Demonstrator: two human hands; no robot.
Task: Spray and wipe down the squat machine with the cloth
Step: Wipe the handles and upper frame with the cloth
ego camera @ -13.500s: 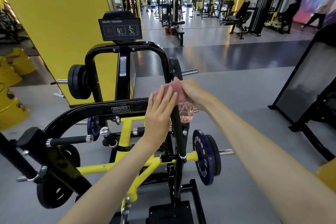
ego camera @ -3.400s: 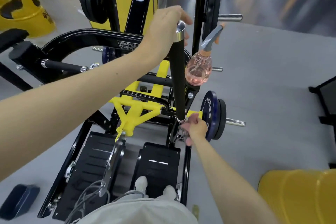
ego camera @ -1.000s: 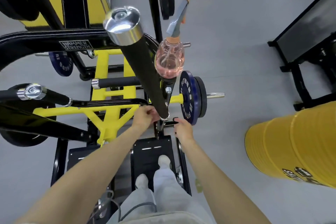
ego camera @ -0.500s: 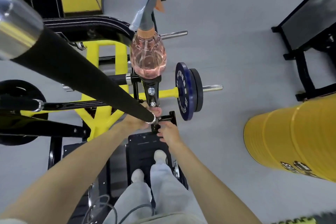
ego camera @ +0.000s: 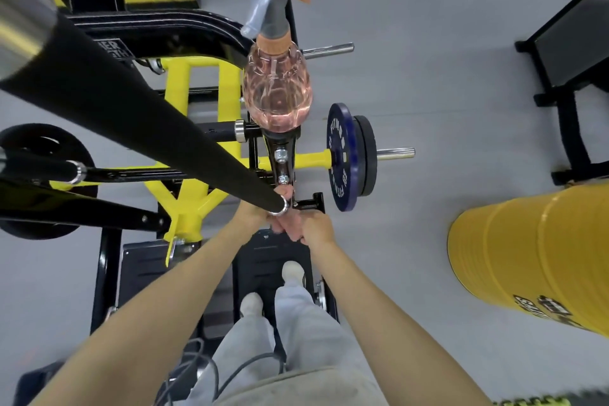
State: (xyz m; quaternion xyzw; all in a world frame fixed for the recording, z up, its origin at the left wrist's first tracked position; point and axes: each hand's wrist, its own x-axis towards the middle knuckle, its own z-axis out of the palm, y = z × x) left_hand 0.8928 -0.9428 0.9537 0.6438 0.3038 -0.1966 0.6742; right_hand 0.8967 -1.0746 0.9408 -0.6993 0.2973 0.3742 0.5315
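Observation:
The squat machine (ego camera: pixel 184 148) has a yellow and black frame. Its long black padded handle (ego camera: pixel 148 115) slants from the upper left down to a chrome ring at the centre. My left hand (ego camera: pixel 255 212) is wrapped around the base of that handle, just under the ring. My right hand (ego camera: pixel 314 229) is closed beside it, touching it. A bunched pink cloth (ego camera: pixel 286 224) shows between the two hands. The pink spray bottle (ego camera: pixel 276 92), with a grey trigger, stands on the machine's upright post above the hands, and neither hand holds it.
A blue weight plate (ego camera: pixel 339 155) sits on the right peg. A big yellow barrel (ego camera: pixel 534 257) stands at the right. A black frame (ego camera: pixel 573 49) is at the upper right. My feet stand on the black footplate (ego camera: pixel 263 254), with cables hanging near my legs.
The view has leaned further over the machine, so the handle and bottle loom larger. My right hand has closed in against the left at the handle's base.

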